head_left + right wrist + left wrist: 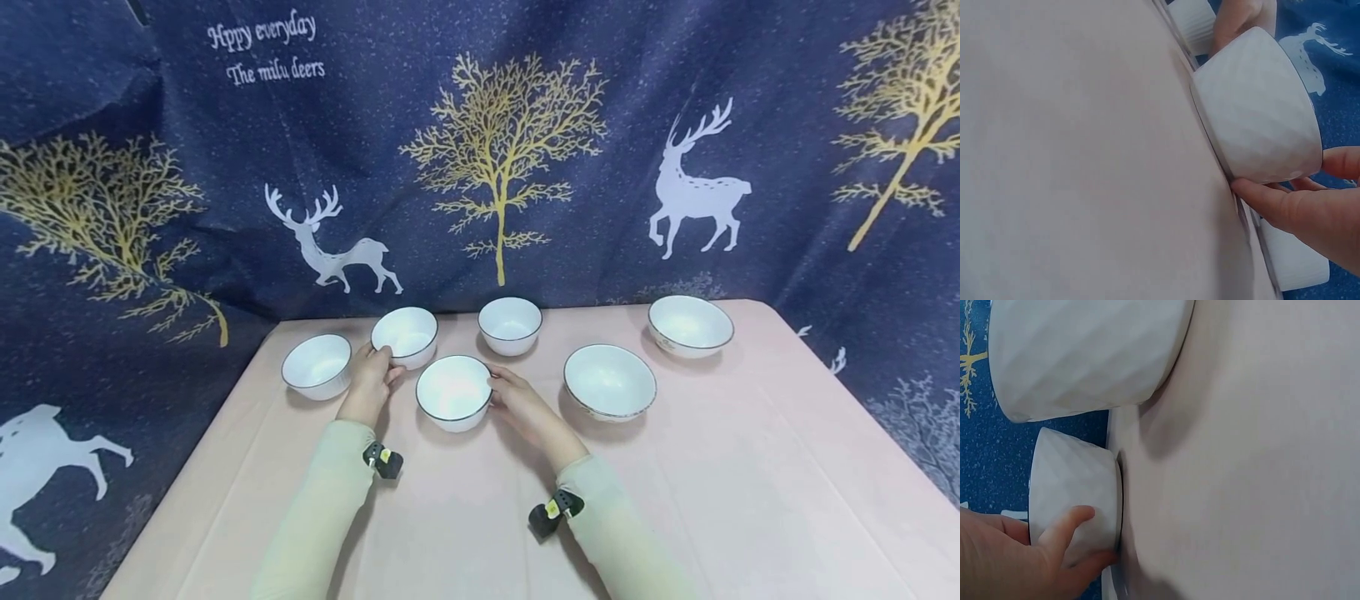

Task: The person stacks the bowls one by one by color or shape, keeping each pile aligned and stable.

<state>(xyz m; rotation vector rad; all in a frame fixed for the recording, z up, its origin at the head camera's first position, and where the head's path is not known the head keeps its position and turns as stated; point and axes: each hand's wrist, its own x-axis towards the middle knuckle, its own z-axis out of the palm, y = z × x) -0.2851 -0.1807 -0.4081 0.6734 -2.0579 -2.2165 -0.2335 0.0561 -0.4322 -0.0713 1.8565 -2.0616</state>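
Several white bowls with thin dark rims stand upright on the pink cloth. My left hand (pixel 369 382) grips the near left side of the back bowl (pixel 406 333); up close, that bowl's outer wall (pixel 1075 481) has a faceted pattern. In front of it is the middle bowl (pixel 454 390), held at its right side by my right hand (pixel 522 406). In the right wrist view, the fingers lie along this bowl's faceted wall (pixel 1260 112), from its base to its rim. The fingers inside or behind the rims are partly hidden.
A ribbed bowl (pixel 317 367) stands left of my left hand, and another small bowl (pixel 510 326) at the back centre. Two wider bowls, one nearer (pixel 610 383) and one farther back (pixel 691 327), are on the right. A dark blue printed cloth (pixel 570 225) hangs behind the table.
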